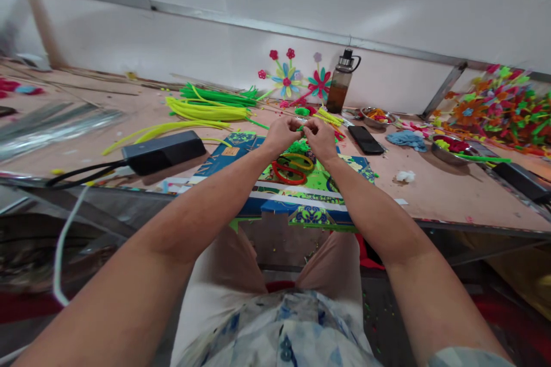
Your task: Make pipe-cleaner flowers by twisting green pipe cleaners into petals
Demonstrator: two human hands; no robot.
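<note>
1. The left hand (280, 136) and right hand (321, 139) meet knuckle to knuckle above the worktop (430, 195), both curled shut and pinching a small green pipe-cleaner piece (301, 128) between their fingertips.
2. Just below the hands, red and yellow rings (291, 169) lie on a patterned mat (267, 198) whose near end overhangs the worktop's front edge.
3. Left of the hands, a black box (163, 152) sits near that front edge, its cable trailing off it.
4. Behind, bundles of yellow and green pipe cleaners (206, 106) lie towards the wall.
5. Right of the hands, a phone (365, 139) lies close by, with a bottle (342, 81) by the wall; bare board shows nearer the front edge.
</note>
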